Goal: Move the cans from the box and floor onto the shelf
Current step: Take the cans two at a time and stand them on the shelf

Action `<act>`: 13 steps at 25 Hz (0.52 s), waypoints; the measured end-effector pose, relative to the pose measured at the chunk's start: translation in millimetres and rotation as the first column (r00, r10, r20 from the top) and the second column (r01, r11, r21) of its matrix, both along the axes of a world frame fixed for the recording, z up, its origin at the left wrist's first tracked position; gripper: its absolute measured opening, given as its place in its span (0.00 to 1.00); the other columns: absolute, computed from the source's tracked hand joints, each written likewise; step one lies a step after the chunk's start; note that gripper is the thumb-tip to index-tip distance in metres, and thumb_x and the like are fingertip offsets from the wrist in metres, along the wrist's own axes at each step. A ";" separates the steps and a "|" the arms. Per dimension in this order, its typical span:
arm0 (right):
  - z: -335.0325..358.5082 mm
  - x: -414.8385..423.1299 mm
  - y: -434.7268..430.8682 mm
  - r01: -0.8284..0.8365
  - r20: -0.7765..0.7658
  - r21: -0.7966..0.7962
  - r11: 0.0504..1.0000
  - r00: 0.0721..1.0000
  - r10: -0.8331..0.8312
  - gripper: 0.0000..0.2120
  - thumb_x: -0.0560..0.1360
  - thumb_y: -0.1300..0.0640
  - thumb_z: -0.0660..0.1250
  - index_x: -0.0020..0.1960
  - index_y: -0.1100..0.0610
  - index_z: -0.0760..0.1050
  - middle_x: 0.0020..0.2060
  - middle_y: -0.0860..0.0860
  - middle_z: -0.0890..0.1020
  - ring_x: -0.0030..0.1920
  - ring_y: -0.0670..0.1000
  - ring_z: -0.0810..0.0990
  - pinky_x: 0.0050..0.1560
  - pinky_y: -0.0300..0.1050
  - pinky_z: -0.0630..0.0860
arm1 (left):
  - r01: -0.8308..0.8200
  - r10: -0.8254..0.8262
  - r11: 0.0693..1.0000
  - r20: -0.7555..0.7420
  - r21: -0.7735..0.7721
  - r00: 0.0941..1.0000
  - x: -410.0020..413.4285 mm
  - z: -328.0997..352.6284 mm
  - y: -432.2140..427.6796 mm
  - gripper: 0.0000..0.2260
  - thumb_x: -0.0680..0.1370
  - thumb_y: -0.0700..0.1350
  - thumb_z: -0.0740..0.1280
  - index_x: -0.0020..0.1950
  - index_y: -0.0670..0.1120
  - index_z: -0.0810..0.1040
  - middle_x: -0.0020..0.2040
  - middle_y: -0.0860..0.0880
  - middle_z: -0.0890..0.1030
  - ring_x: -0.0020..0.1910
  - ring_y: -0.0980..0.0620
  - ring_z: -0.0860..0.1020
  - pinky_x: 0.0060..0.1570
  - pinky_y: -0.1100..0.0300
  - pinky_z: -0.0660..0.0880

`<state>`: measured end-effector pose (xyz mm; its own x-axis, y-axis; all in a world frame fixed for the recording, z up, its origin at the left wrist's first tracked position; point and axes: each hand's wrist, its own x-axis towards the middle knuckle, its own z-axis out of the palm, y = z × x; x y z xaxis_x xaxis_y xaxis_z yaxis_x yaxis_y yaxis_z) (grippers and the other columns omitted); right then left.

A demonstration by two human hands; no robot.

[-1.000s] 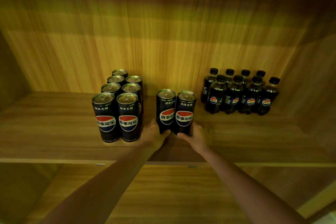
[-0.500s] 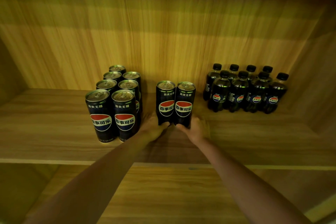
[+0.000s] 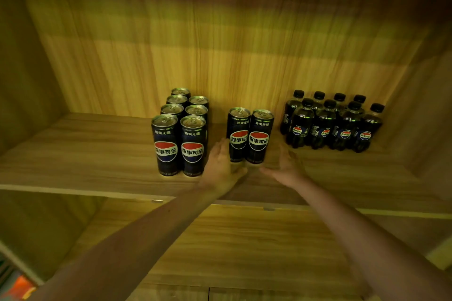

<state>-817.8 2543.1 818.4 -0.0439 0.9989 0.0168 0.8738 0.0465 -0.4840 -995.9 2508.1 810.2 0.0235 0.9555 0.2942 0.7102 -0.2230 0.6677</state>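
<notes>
Wood-grain panels in a dim yellow light make up a cabinet, with a lower board nearest the camera and the shelf (image 3: 80, 156) above it, closed in by a back wall and side walls. Two bare forearms reach up from the bottom edge and over the shelf's front lip. The left hand (image 3: 221, 168) is spread loose, palm turned toward the pair of cans, its fingers just beside the lower part of the left can of the pair; whether they touch it I cannot tell. The right hand (image 3: 285, 168) is also spread and released, lying low on the shelf board just beside the right can and gripping nothing. Between the two hands stands the pair of cans (image 3: 249, 137), both upright, sealed, touching side by side, dark with a red, white and blue round logo facing out. To their left, apart from them, stands a cluster of cans (image 3: 179, 129) of the same kind, seven tops visible, in two rows running toward the back wall. Farther right, near the back, is a group of small dark bottles (image 3: 330, 122) with black caps, full of dark liquid, packed close together.
</notes>
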 end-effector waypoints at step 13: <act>64.3 -167.8 -173.1 -0.284 0.403 0.179 0.942 0.895 0.193 0.40 0.70 0.40 0.67 0.74 0.56 0.55 0.75 0.54 0.56 0.75 0.56 0.55 0.73 0.56 0.54 | -0.048 0.057 0.998 -0.551 0.031 0.833 -190.3 64.4 -175.2 0.34 0.74 0.60 0.63 0.73 0.44 0.61 0.75 0.44 0.63 0.75 0.45 0.58 0.73 0.51 0.55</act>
